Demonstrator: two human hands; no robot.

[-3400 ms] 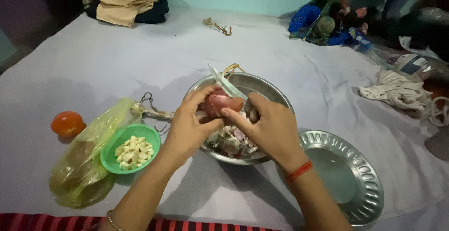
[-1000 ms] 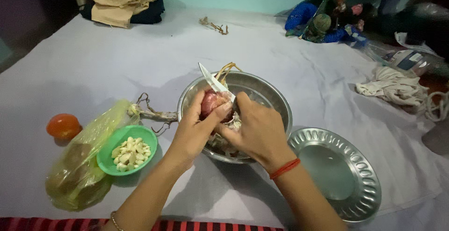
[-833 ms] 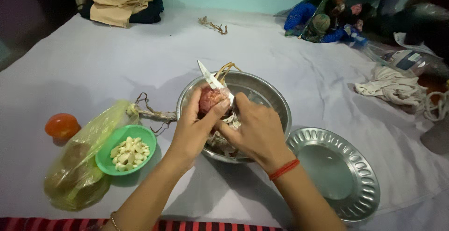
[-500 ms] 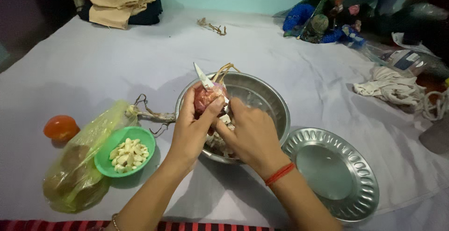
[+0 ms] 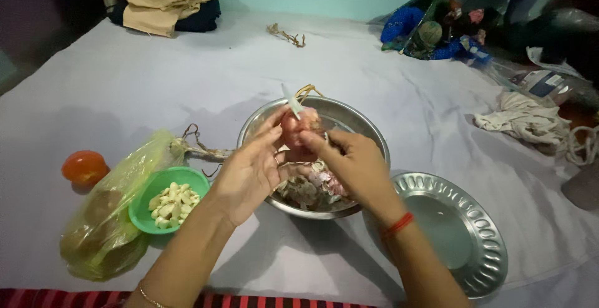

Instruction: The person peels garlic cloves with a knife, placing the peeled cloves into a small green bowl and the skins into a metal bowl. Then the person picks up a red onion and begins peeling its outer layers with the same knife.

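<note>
A reddish onion [image 5: 296, 131] is held over a steel bowl [image 5: 368, 134] that contains onion skins and peelings. My left hand [image 5: 249, 172] cups the onion from the left. My right hand [image 5: 348, 166] grips a small knife, and its pale blade [image 5: 290, 101] sticks up behind the onion. The thumb of that hand presses on the onion's front. A red thread circles my right wrist.
A green bowl of peeled garlic cloves [image 5: 167, 199] sits left of the steel bowl, beside a yellow plastic bag [image 5: 106, 227] and a tomato [image 5: 83, 167]. An embossed steel plate [image 5: 462, 233] lies at the right. Cloth [image 5: 524, 121] and clutter lie at the far right.
The knife blade has tilted more upright and drawn in behind the onion. Both hands stayed over the steel bowl, shifting slightly as the onion turned.
</note>
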